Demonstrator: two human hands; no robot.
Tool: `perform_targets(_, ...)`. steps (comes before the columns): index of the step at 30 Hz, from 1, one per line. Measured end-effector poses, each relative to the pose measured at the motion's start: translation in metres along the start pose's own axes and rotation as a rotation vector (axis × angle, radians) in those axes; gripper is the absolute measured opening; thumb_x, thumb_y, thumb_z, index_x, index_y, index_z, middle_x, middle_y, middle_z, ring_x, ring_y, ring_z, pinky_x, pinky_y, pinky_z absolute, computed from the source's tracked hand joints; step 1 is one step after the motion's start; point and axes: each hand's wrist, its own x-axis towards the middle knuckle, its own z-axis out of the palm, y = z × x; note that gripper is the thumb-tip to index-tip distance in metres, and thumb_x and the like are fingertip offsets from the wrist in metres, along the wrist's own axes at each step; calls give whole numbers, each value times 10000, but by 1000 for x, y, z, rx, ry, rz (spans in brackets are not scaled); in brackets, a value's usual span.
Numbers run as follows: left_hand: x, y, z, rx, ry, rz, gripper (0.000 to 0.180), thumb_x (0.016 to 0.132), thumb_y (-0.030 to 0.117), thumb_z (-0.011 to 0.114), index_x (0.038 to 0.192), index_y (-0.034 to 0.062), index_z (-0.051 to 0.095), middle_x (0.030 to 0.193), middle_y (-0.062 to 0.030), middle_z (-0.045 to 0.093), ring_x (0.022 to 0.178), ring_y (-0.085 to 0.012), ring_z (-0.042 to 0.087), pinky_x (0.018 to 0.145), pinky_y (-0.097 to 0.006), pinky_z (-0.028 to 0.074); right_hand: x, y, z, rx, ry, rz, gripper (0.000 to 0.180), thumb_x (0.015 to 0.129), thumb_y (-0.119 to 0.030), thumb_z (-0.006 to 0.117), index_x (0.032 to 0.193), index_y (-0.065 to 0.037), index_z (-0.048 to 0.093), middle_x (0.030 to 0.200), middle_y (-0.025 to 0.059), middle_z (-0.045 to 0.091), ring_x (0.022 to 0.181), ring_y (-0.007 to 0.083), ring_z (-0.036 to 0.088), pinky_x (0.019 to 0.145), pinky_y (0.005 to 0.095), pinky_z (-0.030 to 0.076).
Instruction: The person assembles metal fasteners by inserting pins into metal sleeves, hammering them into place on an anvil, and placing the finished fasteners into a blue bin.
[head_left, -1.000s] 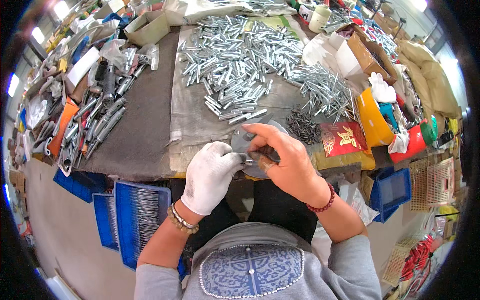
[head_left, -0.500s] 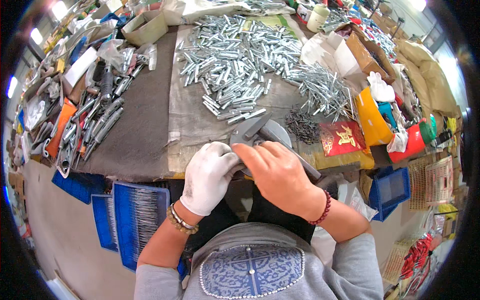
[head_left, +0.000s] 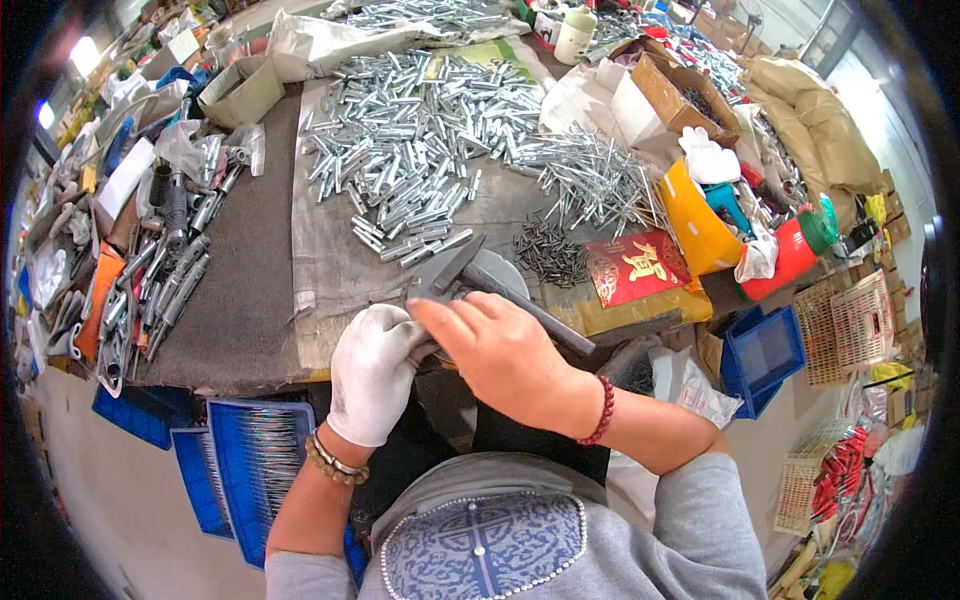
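Left hand: gloved left hand sits at the bench's near edge, fingers curled around a small part under the hammer; the part itself is hidden.
Right hand: bare right hand grasps the hammer's handle, touching the glove.
Hammer: hammer is tilted, head over the round metal block.
Beyond: a heap of tubes, nails, red packet.

Left hand in a white knit cloth glove, matt. Grey metal hammer, dull finish. Bright silver metal tubes, glossy. Surface covered in grey rough fabric. Glossy red paper envelope.
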Motion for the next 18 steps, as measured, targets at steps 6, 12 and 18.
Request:
perform_targets(6, -1, 0, 0, -29, -28, -32, 162, 847, 72, 841, 1004, 82, 802, 937, -102, 695, 925, -318, 689, 813, -417, 554, -11, 21, -38, -89, 22, 173, 460, 824, -41, 749, 1281, -61, 704, 1031, 124, 685, 991, 330, 678, 902, 450, 570)
perform_targets(12, 0, -1, 1, -49, -14, -32, 171, 855, 93, 842, 1024, 92, 817, 938, -100, 696, 918, -319, 686, 805, -419, 551, -19, 30, -44, -261, -70, 246, 486, 817, -65, 794, 1291, -54, 689, 1054, 120, 661, 985, 331, 670, 888, 446, 568)
perform_targets(18, 0, -4, 2, -60, -4, -11, 172, 847, 107, 852, 1013, 93, 812, 932, -97, 695, 903, -319, 686, 789, -424, 550, -26, 28, -48, -107, -91, 461, 548, 812, -41, 797, 1345, -62, 671, 1081, 132, 654, 1023, 362, 689, 904, 469, 579)
